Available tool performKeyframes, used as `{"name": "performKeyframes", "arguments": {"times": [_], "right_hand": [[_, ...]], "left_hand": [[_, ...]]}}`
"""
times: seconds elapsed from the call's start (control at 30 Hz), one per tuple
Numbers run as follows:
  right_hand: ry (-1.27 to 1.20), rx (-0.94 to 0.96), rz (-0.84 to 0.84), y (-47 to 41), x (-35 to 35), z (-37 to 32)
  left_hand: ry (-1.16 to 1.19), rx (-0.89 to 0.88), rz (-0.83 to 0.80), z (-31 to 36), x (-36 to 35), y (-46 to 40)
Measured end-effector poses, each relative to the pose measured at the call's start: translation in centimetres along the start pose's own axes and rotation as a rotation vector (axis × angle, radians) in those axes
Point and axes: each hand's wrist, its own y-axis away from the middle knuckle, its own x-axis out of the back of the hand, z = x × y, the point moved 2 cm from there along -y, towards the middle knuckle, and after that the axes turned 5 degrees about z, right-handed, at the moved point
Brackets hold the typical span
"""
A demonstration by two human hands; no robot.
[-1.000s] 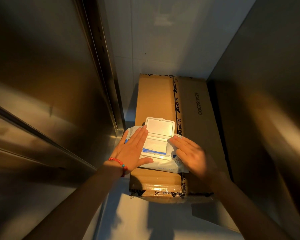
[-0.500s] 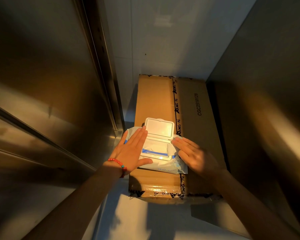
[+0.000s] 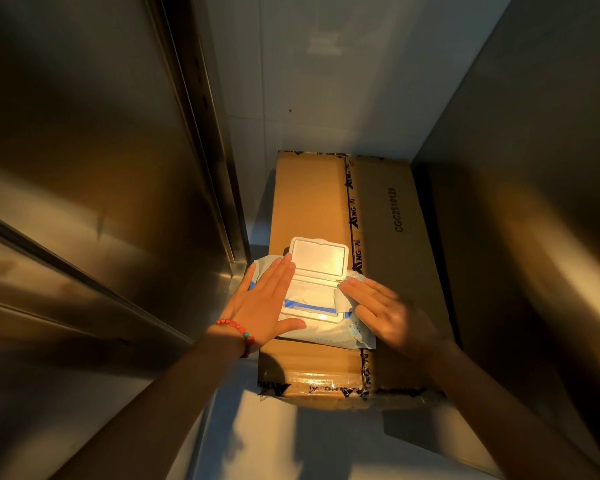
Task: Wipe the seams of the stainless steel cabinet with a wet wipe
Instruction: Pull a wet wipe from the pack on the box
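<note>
Soft white-blue wet-wipe pack (image 3: 329, 329), hinged lid up, on brown taped cardboard box (image 3: 378, 216) betw. steel cabinet panels (image 3: 84, 168). Left hand (image 3: 267, 303) and right hand (image 3: 392, 315): 2 flat, fingers straight, pressing pack's sides, gripping nothing.

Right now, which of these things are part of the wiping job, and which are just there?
For the job:
wet wipe pack, lid open
stainless steel cabinet
left hand and right hand, flat on the pack

Just there:
cardboard box under the pack
bead bracelet

Both hands (image 3: 269, 303) (image 3: 392, 315) flat on open wipes pack (image 3: 321, 308) atop cardboard box (image 3: 381, 216)
</note>
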Motion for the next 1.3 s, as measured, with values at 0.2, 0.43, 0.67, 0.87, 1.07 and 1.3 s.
{"name": "performKeyframes", "arguments": {"times": [0.2,0.43,0.67,0.87,1.07,1.3], "right_hand": [[0.011,0.005,0.004,-0.3,0.3,0.1],[0.032,-0.015,-0.008,-0.1,0.3,-0.3],[0.037,-0.05,-0.031,0.2,0.1,-1.0],[0.044,-0.105,-0.061,-0.4,0.3,-1.7],[0.048,-0.186,-0.077,-1.8,0.5,-2.6],[0.037,-0.253,-0.09,-3.7,0.4,-3.6]], "left_hand": [[-0.003,-0.002,-0.009,0.1,0.2,0.1],[-0.034,-0.005,-0.034,0.3,0.5,0.1],[-0.06,-0.02,-0.048,0.3,0.9,0.2],[-0.062,-0.017,-0.048,0.6,1.0,0.1],[-0.081,-0.014,-0.065,0.6,1.0,0.2],[-0.111,-0.033,-0.041,0.5,0.7,0.3]]}}
